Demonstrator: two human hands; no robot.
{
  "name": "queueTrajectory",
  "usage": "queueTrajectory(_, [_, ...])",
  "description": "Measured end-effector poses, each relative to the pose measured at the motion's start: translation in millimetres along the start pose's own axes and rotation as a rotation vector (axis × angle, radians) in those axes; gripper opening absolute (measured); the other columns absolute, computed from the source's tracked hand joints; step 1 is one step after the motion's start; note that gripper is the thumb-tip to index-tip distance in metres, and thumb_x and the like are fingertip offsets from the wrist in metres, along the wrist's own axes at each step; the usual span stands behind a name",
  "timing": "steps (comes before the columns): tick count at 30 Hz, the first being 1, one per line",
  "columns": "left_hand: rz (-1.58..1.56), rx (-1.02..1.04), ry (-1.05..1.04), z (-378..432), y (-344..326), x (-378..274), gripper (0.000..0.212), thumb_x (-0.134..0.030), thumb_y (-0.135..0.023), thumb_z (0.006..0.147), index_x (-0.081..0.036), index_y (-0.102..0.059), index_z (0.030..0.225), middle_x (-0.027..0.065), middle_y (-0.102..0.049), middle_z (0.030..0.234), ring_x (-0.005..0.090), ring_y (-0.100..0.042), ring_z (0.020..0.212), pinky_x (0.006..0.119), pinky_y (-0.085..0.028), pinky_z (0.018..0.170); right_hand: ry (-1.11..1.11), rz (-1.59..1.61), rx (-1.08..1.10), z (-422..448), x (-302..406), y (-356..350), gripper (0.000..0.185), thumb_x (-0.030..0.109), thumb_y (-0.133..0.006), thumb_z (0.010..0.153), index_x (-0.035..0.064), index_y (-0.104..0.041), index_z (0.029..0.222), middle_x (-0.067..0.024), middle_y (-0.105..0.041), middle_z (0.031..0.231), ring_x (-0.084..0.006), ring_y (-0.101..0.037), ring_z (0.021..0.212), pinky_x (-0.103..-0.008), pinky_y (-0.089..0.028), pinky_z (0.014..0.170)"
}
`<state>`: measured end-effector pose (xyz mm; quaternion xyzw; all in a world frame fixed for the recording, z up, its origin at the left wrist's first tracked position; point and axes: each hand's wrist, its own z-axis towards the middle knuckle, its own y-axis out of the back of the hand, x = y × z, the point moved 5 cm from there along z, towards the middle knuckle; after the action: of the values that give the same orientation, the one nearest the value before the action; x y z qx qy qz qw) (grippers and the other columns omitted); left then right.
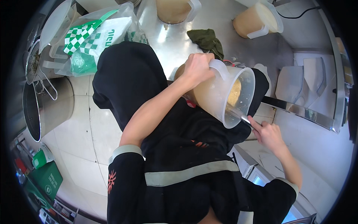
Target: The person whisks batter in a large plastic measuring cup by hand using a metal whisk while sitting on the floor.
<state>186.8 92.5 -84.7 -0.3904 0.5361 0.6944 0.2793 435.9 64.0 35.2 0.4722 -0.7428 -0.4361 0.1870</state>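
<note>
My left hand (198, 68) is closed around the handle of a translucent plastic pitcher (209, 92), which is tilted with its mouth towards the lower right. Tan, frothy contents show inside the pitcher. In my right hand (267, 134) is the metal handle of a whisk (236, 112), its wires reaching into the pitcher's mouth. The pitcher lies across my lap, against the edge of the steel worktop (173, 42). Just above my left hand is a crumpled dark green cloth (208, 42). How deep the whisk's far end reaches is hidden by the pitcher wall.
Two more pitchers of tan liquid, one at the top (170, 11) and one at the upper right (249, 21), stand on the worktop. Green and white plastic bags (95, 39) lie upper left. A wire-handled strainer (33, 61) sits above a large steel pot (53, 106); a green bin (47, 179) is lower left.
</note>
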Motion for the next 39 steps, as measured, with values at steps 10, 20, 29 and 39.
queueTrajectory(10, [-0.038, -0.009, -0.072, 3.7, -2.6, -2.7, 0.02, -0.009, -0.058, 0.054, 0.0, -0.055, 0.071, 0.0197, -0.056, 0.067, 0.0355, -0.055, 0.066, 0.037, -0.044, 0.062, -0.101, 0.11, -0.043, -4.3, -6.4, 4.0, 0.049, 0.015, -0.06, 0.068, 0.0222, -0.049, 0.116, -0.0077, -0.049, 0.052, -0.025, -0.05, 0.044, -0.0357, -0.043, 0.044])
queueTrajectory(20, [-0.004, -0.008, -0.041, 5.0, -6.2, -13.0, 0.012, -0.008, -0.057, 0.061, 0.002, -0.051, 0.064, 0.013, -0.049, 0.051, 0.0202, -0.046, 0.047, 0.029, -0.04, 0.05, -0.049, 0.181, -0.108, -5.5, -1.0, 19.7, 0.036, 0.005, -0.051, 0.07, 0.0132, -0.057, 0.105, -0.0111, -0.052, 0.053, -0.0254, -0.055, 0.05, -0.0348, -0.043, 0.041])
queueTrajectory(29, [0.067, -0.055, -0.161, 0.2, -1.2, -9.3, 0.017, -0.005, -0.056, 0.071, 0.001, -0.047, 0.059, 0.0036, -0.045, 0.047, 0.0063, -0.039, 0.049, 0.025, -0.034, 0.045, 0.161, 0.067, -0.376, 2.3, 1.5, 8.2, 0.031, 0.008, -0.051, 0.069, 0.0135, -0.06, 0.098, -0.0051, -0.049, 0.045, -0.0205, -0.055, 0.045, -0.0314, -0.044, 0.04])
queueTrajectory(39, [0.034, -0.038, -0.134, -1.1, -4.7, -2.7, 0.019, -0.004, -0.056, 0.071, 0.0, -0.046, 0.056, 0.0038, -0.044, 0.046, 0.0068, -0.038, 0.047, 0.026, -0.034, 0.044, 0.136, 0.1, -0.361, -0.8, -25.6, 21.3, 0.02, 0.009, -0.054, 0.068, 0.0084, -0.061, 0.087, -0.0057, -0.052, 0.048, -0.0227, -0.056, 0.049, -0.0306, -0.044, 0.041])
